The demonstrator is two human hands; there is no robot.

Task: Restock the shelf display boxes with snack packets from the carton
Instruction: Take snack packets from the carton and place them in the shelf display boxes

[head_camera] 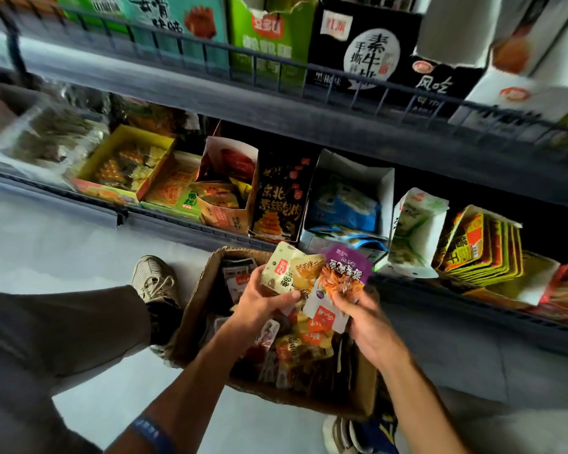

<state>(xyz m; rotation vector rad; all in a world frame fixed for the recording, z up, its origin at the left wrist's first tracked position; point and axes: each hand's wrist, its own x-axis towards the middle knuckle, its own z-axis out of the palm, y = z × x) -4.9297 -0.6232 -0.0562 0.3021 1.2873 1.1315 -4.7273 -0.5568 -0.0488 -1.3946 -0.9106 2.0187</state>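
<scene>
Head view looks down on a brown cardboard carton (194, 309) on the floor, still heaped with mixed snack packets (295, 352); above it the left hand (259, 303) grips cream and orange packets (284, 273), while the right hand (364, 319) pinches a purple-topped packet (341, 270). Restocking looks partly done; the far shelf's white open display box (351, 198) sits only part-filled, and much stock remains.

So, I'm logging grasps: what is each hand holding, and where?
Left hand grips the cream snack packets by their lower edges; right hand pinches the purple-topped packet near its lower right side.
</scene>
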